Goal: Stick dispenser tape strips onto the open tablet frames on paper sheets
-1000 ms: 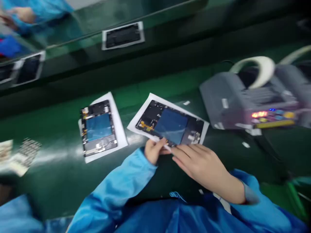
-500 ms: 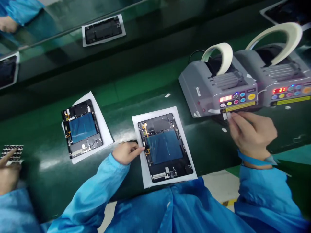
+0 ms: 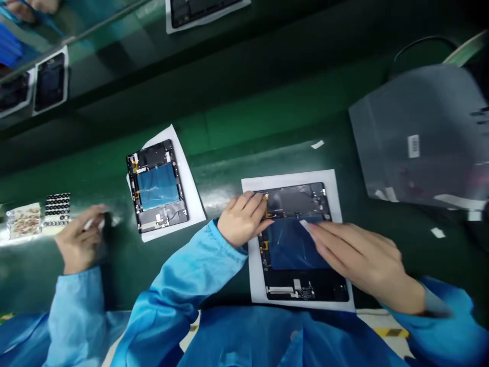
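1. While looking down from the head camera: open tablet (image 3: 286, 244) lying back-up on a white sheet (image 3: 254, 275) on the green tabletop (image 3: 237, 132), just in front of the blue-sleeved body, blue battery panel exposed.
2. Left hand (image 3: 242, 219) resting on the tablet's upper left corner, fingers curled with the tips pressing near the orange flex; clamped on nothing, merely steadying.
3. Right hand (image 3: 359, 255) laid across the battery panel, fingers stretched flat and close together, a small pale strip (image 3: 304, 223) at the fingertips near the panel's top edge. Impossible to tell whether pinched or only stuck to a finger.
4. Judging by the pose: bringing the strip to a spot at the top of the battery, not yet pressed down. Calls for a steady left hand, careful lining-up with the edge, then a firm rub to seat it without creases.
5. Further left, a second open tablet (image 3: 157, 186) on its own sheet, well apart.
6. Far left, a co-worker's hand (image 3: 78, 244) beside sheets of small parts (image 3: 57, 209).
7. Right, a blurred grey machine (image 3: 420, 132) near the sheet.
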The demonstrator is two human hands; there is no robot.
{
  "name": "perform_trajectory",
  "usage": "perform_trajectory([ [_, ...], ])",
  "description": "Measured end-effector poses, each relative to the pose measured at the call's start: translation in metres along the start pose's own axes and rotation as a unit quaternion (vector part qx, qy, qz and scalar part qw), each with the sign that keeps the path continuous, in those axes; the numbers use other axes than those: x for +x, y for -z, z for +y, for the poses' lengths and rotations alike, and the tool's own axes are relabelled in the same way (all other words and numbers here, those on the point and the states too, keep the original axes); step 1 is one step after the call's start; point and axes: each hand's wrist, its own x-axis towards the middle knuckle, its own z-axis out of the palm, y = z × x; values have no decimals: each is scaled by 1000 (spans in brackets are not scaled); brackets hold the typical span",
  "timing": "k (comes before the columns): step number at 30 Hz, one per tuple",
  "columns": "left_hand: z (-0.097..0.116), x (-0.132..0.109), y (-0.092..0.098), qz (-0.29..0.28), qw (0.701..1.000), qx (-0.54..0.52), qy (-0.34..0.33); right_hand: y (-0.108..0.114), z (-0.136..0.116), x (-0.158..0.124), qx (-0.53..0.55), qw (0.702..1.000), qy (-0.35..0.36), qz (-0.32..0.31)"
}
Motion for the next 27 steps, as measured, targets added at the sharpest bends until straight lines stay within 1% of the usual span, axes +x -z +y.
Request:
perform_trajectory([
  [1,-1,-1,-2,5,1000,-1,-2,-9,-8,27,-19,999,41,-3],
  [3,-1,-3,-3,14,1000,-12,-2,-25,-14,74,-59,995,74,22],
  [4,0,-4,-3,20,1000,-20,2,-31,-14,93,-78,993,81,39],
  [5,0,-5,-3,27,999,-28,7,-36,-13,107,-95,990,87,51],
  [7,0,-6,-4,39,998,-45,19,-42,-12,122,-120,986,101,57],
  [9,1,-6,-6,43,997,-62,27,-45,-13,126,-136,984,112,40],
  [14,2,-9,-9,51,995,-83,35,-45,-18,122,-144,982,126,10],
  [22,3,-9,-10,57,993,-94,38,-45,-20,119,-157,980,117,-27],
  [25,3,-9,-9,48,994,-93,42,-45,-23,119,-174,977,114,-46],
  [27,1,-10,-8,24,995,-92,40,-45,-26,119,-187,974,108,-66],
])
